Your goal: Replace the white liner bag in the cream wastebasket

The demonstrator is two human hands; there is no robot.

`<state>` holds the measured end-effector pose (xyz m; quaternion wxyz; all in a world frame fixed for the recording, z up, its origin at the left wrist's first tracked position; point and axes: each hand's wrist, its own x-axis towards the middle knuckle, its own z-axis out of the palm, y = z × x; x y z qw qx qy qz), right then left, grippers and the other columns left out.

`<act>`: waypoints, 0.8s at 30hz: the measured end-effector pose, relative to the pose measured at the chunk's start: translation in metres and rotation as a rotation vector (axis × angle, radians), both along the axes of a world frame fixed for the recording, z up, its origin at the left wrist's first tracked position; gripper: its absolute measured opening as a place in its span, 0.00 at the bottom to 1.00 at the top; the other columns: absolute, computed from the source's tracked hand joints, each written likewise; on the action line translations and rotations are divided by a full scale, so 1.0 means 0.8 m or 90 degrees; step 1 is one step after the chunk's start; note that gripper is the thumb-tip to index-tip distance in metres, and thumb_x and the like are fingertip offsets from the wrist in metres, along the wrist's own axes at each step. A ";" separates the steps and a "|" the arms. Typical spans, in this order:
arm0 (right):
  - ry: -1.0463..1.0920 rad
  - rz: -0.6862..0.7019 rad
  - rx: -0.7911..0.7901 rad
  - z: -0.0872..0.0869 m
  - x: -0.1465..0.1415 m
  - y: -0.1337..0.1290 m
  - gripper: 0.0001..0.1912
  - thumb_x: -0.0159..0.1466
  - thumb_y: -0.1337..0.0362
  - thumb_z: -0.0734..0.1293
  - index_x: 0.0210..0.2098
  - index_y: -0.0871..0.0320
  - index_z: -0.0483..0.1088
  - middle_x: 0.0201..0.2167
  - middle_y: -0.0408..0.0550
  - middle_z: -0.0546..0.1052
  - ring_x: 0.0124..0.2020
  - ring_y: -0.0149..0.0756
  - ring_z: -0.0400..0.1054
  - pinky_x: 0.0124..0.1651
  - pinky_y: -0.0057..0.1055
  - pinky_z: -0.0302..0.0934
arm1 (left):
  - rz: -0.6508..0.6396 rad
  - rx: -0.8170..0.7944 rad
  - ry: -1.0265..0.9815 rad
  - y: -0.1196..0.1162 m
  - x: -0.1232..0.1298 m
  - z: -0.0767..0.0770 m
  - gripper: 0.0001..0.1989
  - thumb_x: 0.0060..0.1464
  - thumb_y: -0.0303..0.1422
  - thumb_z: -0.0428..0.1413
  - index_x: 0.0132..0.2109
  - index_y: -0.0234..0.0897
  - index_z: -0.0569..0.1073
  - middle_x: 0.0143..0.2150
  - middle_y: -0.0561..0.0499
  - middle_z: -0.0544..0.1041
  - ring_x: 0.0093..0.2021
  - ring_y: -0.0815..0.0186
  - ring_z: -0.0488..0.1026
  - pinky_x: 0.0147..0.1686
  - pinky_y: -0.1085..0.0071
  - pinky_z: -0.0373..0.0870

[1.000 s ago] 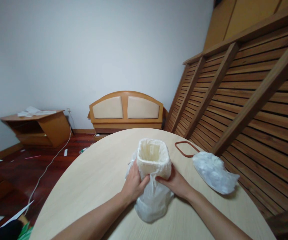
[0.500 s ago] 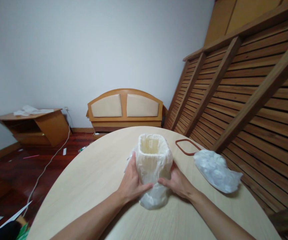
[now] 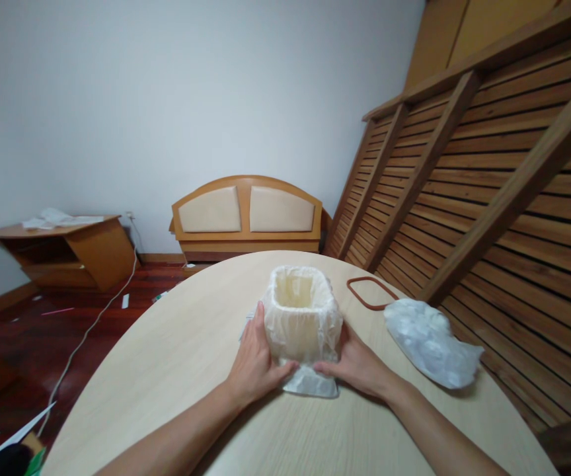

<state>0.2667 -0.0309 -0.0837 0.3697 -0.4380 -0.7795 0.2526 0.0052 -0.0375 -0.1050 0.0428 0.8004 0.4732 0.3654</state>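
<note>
A small squarish bin (image 3: 293, 291) stands on the round table, its mouth facing up, with a thin white plastic bag (image 3: 295, 334) draped over the rim and down its outside. Around the left side of the bagged bin my left hand (image 3: 258, 360) is wrapped, thumb across the front. My right hand (image 3: 357, 363) presses the right side, its thumb also at the front, apart from the left one. Below the thumbs the bag's loose edge (image 3: 310, 383) lies on the tabletop. The fingers behind the bin are hidden.
A reddish-brown rounded frame (image 3: 372, 293) lies at the back right of the table (image 3: 176, 370). Beside it rests a bundle of white plastic bags (image 3: 434, 340). A slatted wooden panel (image 3: 488, 218) leans along the right. A headboard (image 3: 246, 211) stands beyond the table.
The bag's lower part, puffed out toward me before, now lies flatter and shorter beneath my thumbs. Both hands still grip the bin; my left hand has shifted slightly left.
</note>
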 end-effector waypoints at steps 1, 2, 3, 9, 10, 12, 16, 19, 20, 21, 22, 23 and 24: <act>-0.004 0.007 -0.002 0.000 0.001 -0.001 0.61 0.50 0.51 0.79 0.73 0.52 0.42 0.70 0.59 0.58 0.69 0.56 0.53 0.71 0.55 0.46 | -0.008 -0.001 0.006 0.001 -0.001 -0.002 0.65 0.50 0.50 0.63 0.72 0.37 0.22 0.74 0.26 0.45 0.72 0.36 0.50 0.65 0.37 0.54; -0.015 0.014 0.001 0.000 0.002 -0.001 0.64 0.48 0.50 0.80 0.73 0.52 0.41 0.70 0.60 0.56 0.70 0.57 0.52 0.71 0.56 0.45 | -0.015 -0.007 0.011 0.002 -0.001 -0.004 0.65 0.50 0.50 0.63 0.72 0.37 0.22 0.74 0.26 0.44 0.72 0.36 0.49 0.65 0.37 0.55; -0.029 0.022 0.006 -0.002 0.003 -0.002 0.65 0.47 0.49 0.80 0.73 0.52 0.42 0.70 0.60 0.56 0.70 0.58 0.51 0.71 0.56 0.45 | -0.022 -0.016 0.014 0.003 -0.001 -0.006 0.64 0.50 0.49 0.63 0.72 0.37 0.22 0.74 0.25 0.43 0.72 0.36 0.49 0.65 0.37 0.55; -0.056 0.042 0.023 -0.011 0.008 -0.001 0.49 0.55 0.52 0.77 0.70 0.50 0.53 0.69 0.56 0.60 0.68 0.55 0.55 0.70 0.54 0.48 | -0.007 -0.007 -0.034 0.002 0.005 -0.001 0.63 0.51 0.47 0.64 0.73 0.37 0.24 0.73 0.27 0.49 0.71 0.37 0.54 0.64 0.39 0.59; -0.046 0.045 0.022 -0.010 0.011 0.000 0.52 0.54 0.51 0.77 0.71 0.49 0.51 0.69 0.56 0.60 0.69 0.55 0.55 0.70 0.54 0.48 | -0.001 0.007 -0.052 0.001 0.006 0.004 0.62 0.52 0.48 0.63 0.73 0.39 0.25 0.73 0.28 0.48 0.71 0.37 0.54 0.64 0.38 0.58; -0.028 0.040 0.022 -0.004 0.017 0.001 0.62 0.50 0.46 0.78 0.73 0.50 0.43 0.71 0.58 0.56 0.70 0.56 0.51 0.71 0.56 0.46 | -0.011 0.029 -0.098 -0.002 0.007 0.016 0.59 0.54 0.48 0.61 0.73 0.43 0.26 0.75 0.31 0.43 0.72 0.39 0.51 0.65 0.38 0.56; 0.050 -0.018 0.046 0.026 0.019 0.001 0.63 0.56 0.38 0.72 0.74 0.52 0.32 0.74 0.61 0.46 0.73 0.56 0.45 0.71 0.59 0.43 | -0.082 0.062 -0.177 -0.002 0.008 0.060 0.49 0.60 0.48 0.56 0.74 0.41 0.33 0.76 0.35 0.40 0.74 0.43 0.45 0.69 0.42 0.50; 0.139 -0.093 0.094 0.066 0.006 0.005 0.42 0.68 0.40 0.59 0.73 0.52 0.43 0.73 0.59 0.52 0.72 0.51 0.49 0.70 0.57 0.46 | -0.064 0.043 -0.198 0.012 0.009 0.104 0.33 0.67 0.45 0.46 0.73 0.40 0.47 0.76 0.39 0.48 0.75 0.50 0.46 0.71 0.45 0.46; 0.157 -0.103 0.122 0.081 -0.001 0.008 0.38 0.70 0.41 0.56 0.72 0.53 0.49 0.72 0.58 0.54 0.72 0.49 0.49 0.70 0.56 0.46 | -0.061 0.020 -0.197 0.020 0.009 0.119 0.31 0.68 0.46 0.44 0.72 0.40 0.51 0.76 0.40 0.48 0.75 0.52 0.45 0.71 0.47 0.45; 0.154 -0.103 0.140 0.096 -0.008 0.013 0.35 0.71 0.42 0.55 0.70 0.54 0.54 0.72 0.57 0.55 0.72 0.47 0.48 0.71 0.53 0.45 | -0.064 -0.004 -0.190 0.028 0.010 0.134 0.29 0.68 0.46 0.42 0.71 0.40 0.56 0.76 0.42 0.47 0.75 0.53 0.45 0.72 0.48 0.44; 0.144 -0.101 0.155 0.109 -0.014 0.020 0.33 0.71 0.43 0.54 0.68 0.56 0.59 0.71 0.57 0.58 0.72 0.45 0.49 0.72 0.52 0.42 | -0.069 -0.031 -0.188 0.038 0.011 0.146 0.28 0.68 0.47 0.42 0.69 0.40 0.59 0.77 0.44 0.45 0.75 0.55 0.43 0.72 0.49 0.43; 0.131 -0.101 0.155 0.122 -0.020 0.028 0.32 0.71 0.43 0.55 0.65 0.55 0.64 0.70 0.56 0.61 0.71 0.45 0.51 0.73 0.50 0.40 | -0.082 -0.063 -0.192 0.047 0.011 0.157 0.28 0.68 0.47 0.41 0.69 0.40 0.60 0.77 0.46 0.46 0.76 0.56 0.43 0.72 0.51 0.42; 0.129 -0.102 0.149 0.131 -0.026 0.037 0.30 0.71 0.43 0.55 0.62 0.55 0.68 0.69 0.55 0.62 0.71 0.45 0.52 0.73 0.50 0.40 | -0.096 -0.095 -0.201 0.056 0.012 0.165 0.28 0.69 0.47 0.40 0.68 0.39 0.62 0.76 0.46 0.48 0.75 0.58 0.44 0.73 0.53 0.42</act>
